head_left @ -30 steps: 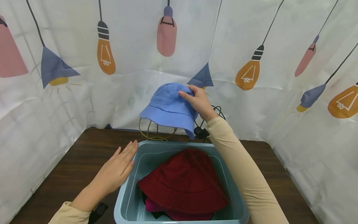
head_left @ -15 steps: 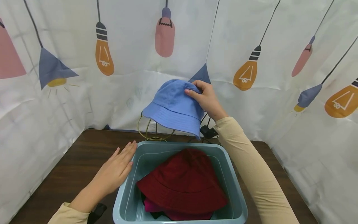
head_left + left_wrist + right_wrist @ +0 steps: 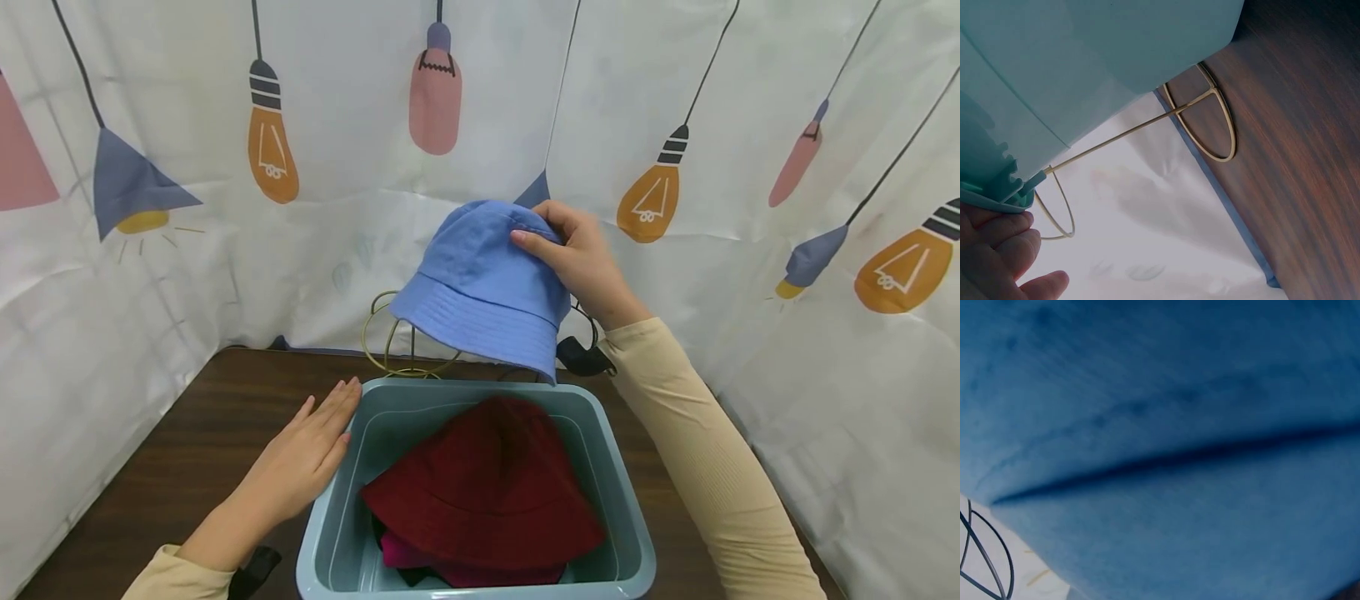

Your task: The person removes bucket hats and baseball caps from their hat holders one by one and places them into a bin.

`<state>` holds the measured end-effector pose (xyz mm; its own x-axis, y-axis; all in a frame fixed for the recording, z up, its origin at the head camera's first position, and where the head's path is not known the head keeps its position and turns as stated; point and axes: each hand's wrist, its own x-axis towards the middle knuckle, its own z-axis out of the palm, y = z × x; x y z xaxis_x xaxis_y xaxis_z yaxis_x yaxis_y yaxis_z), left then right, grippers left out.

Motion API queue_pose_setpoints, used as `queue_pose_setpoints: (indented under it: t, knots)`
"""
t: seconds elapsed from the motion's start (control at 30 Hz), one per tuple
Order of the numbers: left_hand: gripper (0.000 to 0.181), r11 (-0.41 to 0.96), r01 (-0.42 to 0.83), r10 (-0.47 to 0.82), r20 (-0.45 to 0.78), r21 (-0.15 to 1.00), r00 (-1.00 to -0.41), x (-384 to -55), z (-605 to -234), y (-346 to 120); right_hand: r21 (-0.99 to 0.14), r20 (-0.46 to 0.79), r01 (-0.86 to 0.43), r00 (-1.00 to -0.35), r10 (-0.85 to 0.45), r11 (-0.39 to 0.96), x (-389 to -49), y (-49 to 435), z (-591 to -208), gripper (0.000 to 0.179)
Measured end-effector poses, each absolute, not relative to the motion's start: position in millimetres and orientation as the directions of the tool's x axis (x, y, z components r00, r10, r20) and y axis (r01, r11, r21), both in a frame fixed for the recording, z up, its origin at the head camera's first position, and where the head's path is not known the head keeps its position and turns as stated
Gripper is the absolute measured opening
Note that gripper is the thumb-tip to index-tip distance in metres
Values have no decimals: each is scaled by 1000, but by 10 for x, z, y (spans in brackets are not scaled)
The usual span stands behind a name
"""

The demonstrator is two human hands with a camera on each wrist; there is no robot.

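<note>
My right hand (image 3: 588,262) pinches a light blue bucket hat (image 3: 487,283) by the side of its crown, thumb in front. The hat hangs brim down above the far rim of a blue-grey plastic bin (image 3: 472,386); its fabric (image 3: 1197,531) fills most of the right wrist view. Extended fingers of my left hand (image 3: 296,454) rest against the bin's left rim; in the left wrist view, fingertips (image 3: 1019,250) touch the underside of that rim. Inside the bin a dark red bucket hat (image 3: 487,483) covers a magenta piece (image 3: 401,552) and something black.
Behind the bin stands a gold wire stand (image 3: 1122,134), partly hidden by the blue hat. Black wire loops (image 3: 997,550) show behind my right wrist. The bin sits on a dark wood table (image 3: 217,433), with a white printed sheet (image 3: 352,125) hanging around it.
My right hand has moved the blue bucket hat to the right and slightly up, uncovering a gold loop at its left. My left hand keeps its place on the bin rim.
</note>
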<state>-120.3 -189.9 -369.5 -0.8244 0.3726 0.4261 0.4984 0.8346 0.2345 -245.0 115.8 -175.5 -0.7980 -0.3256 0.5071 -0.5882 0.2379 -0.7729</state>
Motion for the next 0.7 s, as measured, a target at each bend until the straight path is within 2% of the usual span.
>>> queue_pose_setpoints:
  t: [0.2,0.4,0.7]
  knots:
    - [53,829,510,377,445,229,-813,-1212,-3714,-1911,-759,541,-622,-767,-345,192,-2313,1246,-1755,15]
    - [52,824,518,378,461,227,-803,-1213,-3718,-1904,-741,582,-660,-721,-377,119,-2126,1334,-1772,4]
    - [53,827,518,379,461,221,-802,-1223,-3728,-1916,-802,499,-593,-733,-462,74,-1827,1478,-1837,6]
